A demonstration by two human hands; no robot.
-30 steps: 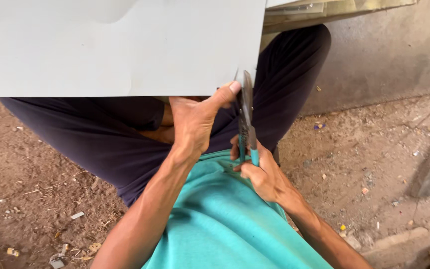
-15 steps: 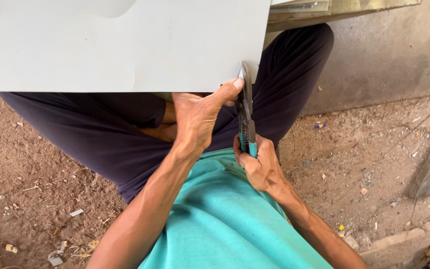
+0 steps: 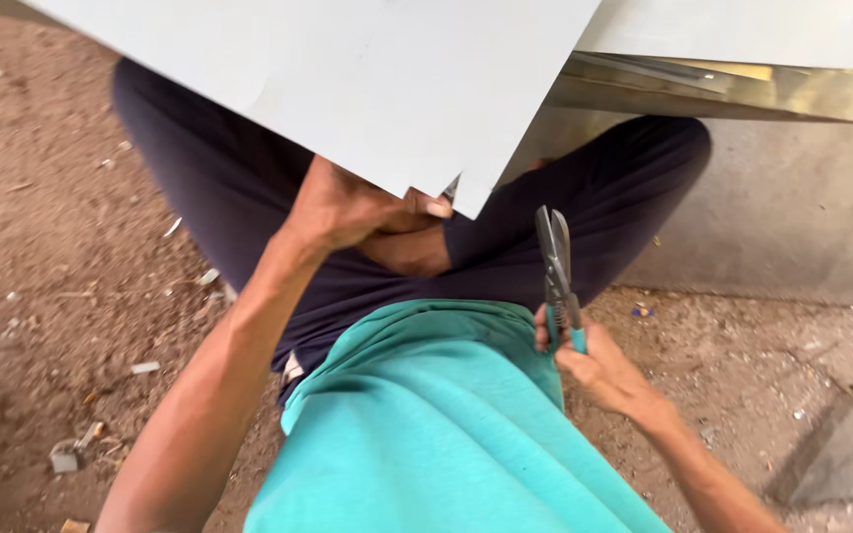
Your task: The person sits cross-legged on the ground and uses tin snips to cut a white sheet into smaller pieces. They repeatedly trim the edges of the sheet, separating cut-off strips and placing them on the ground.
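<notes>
Since earlier, the teal-handled metal snips (image 3: 557, 271) had left the flat grey metal sheet (image 3: 348, 79); right hand (image 3: 599, 370) fingers clenched their handles, blades closed, while left hand (image 3: 348, 209) fingers pinched the sheet's edge above, steadying it.

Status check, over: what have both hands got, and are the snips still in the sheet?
Left hand grips grey sheet at its lower edge. Right hand holds snips, blades closed, clear below sheet. Nothing between them.

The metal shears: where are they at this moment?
In the head view, the shears are right of centre, upright in the right hand, clear of the sheet, over the dark trouser leg.
</notes>
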